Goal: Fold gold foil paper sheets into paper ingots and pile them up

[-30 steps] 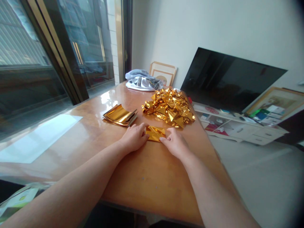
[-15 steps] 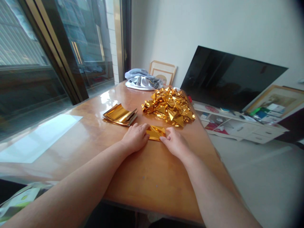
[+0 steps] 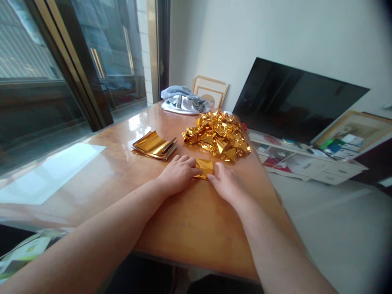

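Observation:
A small folded piece of gold foil paper (image 3: 204,167) lies flat on the wooden table (image 3: 190,228). My left hand (image 3: 178,174) presses on its left part, fingers over the foil. My right hand (image 3: 226,183) pinches and presses its right edge. Just beyond the hands is a heap of folded gold foil pieces (image 3: 218,136). To the left of that heap rests a stack of flat gold foil sheets (image 3: 154,145), curled up at the edges.
A crumpled grey and white cloth (image 3: 183,100) and picture frames (image 3: 211,92) sit at the table's far end. A dark TV screen (image 3: 294,104) leans on a low white cabinet (image 3: 309,165) at right. A window runs along the left; a white sheet (image 3: 49,171) lies near it.
The visible foil piece between my hands has grown narrower as both hands moved closer together over it. The view tilted slightly.

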Motion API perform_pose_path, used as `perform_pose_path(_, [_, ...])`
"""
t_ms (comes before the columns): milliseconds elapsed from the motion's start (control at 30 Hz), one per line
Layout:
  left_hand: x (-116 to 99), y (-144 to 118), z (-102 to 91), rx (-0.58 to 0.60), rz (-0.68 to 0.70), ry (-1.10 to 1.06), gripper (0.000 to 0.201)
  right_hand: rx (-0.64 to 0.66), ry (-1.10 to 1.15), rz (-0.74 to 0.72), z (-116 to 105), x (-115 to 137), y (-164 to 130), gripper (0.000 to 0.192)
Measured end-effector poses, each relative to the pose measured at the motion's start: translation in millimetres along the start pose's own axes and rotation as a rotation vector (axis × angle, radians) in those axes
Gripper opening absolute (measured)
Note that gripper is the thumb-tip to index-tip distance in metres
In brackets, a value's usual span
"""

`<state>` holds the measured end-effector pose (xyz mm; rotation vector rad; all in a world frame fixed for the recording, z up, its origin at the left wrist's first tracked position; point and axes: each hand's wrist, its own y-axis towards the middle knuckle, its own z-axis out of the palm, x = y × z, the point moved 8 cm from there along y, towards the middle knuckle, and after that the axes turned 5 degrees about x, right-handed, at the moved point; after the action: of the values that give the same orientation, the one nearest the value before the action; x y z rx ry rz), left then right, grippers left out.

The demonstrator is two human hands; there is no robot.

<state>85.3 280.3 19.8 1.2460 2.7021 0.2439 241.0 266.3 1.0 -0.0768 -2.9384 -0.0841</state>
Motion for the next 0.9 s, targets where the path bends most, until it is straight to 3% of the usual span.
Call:
perform_pose_path(233, [-4,1,3.2,0.057,0.107,-0.018,0.029,0.013,-0.026,-0.025,-4,-10,-3,0.054])
perform_pose_path(333, [-3,2,4.7,0.053,0.111,-0.015,0.028,-0.044,0.011,-0.04,-12,-14,-3,0.043])
perform_pose_path(433, [-1,2,6.4,0.041,0.106,-0.022,0.028,-0.107,0.052,-0.176,-22,-1,-7,0.031])
perform_pose_path(600, [2,2,8.5,0.037,0.106,-0.05,0.03,-0.011,0.039,-0.45,-19,38,-21,0.035])
perform_pose_path(900, [10,3,12.1,0.032,0.075,-0.09,0.034,0.114,-0.074,-0.452,-9,53,-33,0.04])
